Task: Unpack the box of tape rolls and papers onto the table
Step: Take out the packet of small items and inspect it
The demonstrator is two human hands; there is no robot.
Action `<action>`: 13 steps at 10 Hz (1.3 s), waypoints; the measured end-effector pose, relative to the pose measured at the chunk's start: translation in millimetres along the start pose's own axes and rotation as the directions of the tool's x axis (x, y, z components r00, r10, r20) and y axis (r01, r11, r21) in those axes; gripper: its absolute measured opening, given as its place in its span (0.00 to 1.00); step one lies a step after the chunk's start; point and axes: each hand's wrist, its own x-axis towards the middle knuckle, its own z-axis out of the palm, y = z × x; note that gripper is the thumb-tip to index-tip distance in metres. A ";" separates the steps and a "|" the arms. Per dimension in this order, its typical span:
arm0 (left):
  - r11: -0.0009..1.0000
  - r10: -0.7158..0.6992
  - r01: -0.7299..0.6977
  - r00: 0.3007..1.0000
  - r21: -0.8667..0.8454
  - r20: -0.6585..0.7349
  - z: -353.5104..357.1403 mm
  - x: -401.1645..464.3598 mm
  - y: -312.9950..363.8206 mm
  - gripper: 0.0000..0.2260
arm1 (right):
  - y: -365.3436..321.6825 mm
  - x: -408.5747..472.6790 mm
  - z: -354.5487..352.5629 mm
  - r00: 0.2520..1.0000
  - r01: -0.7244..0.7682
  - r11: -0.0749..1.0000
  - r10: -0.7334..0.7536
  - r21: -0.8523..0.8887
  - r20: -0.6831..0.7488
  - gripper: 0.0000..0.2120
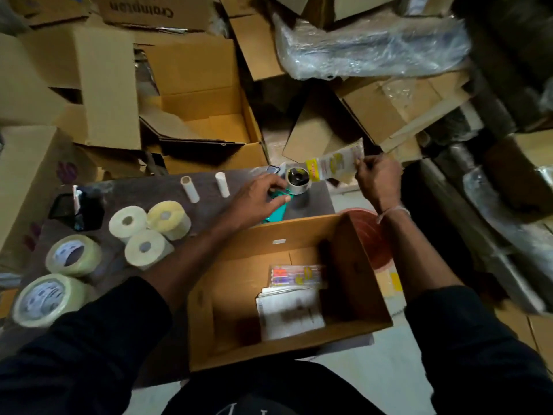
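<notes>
An open cardboard box (353, 265) sits in front of me, holding white papers (291, 313) and a clear packet of coloured items (294, 275). On the dark table (209, 187) lie several tape and paper rolls (167, 218), two clear tape rolls (73, 254) and two white cores (190, 188). My left hand (257, 199) rests on teal sheets (276, 209), its fingers touching a tape roll (297, 180) at the far edge. My right hand (378, 178) pinches a yellow-and-white packet (335, 161) held above that roll.
Piles of empty cardboard boxes (203, 94) crowd the space beyond the table. A plastic-wrapped bundle (368, 46) lies at the upper right. An orange tub (371, 235) stands behind the box's right flap. A black holder (77, 211) sits at the table's left.
</notes>
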 end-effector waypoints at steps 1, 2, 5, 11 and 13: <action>0.998 -0.006 0.026 0.946 -0.059 0.323 19.8 10.8 2.6 0.14 | 39.8 12.0 -8.4 0.997 -0.081 0.988 0.079 -0.130 -0.022 0.13; 0.999 -0.019 0.037 0.886 -0.031 0.463 35.7 17.2 -2.4 0.14 | 84.0 9.0 -2.5 0.974 -0.209 0.957 0.223 -0.200 0.050 0.16; 0.991 -0.065 0.115 0.870 -0.073 0.488 45.7 15.8 -7.2 0.11 | 174.5 -24.3 58.3 0.782 -0.550 0.817 0.577 -0.176 0.237 0.26; 0.999 -0.036 0.010 0.858 0.054 0.512 21.2 0.6 -5.5 0.11 | 107.5 -4.6 40.3 0.884 -0.463 0.842 0.416 0.275 0.215 0.13; 0.998 -0.067 0.066 0.880 0.018 0.470 -9.3 -23.5 -30.1 0.13 | 1.0 -35.3 -19.3 0.957 -0.234 0.832 0.105 0.503 0.272 0.13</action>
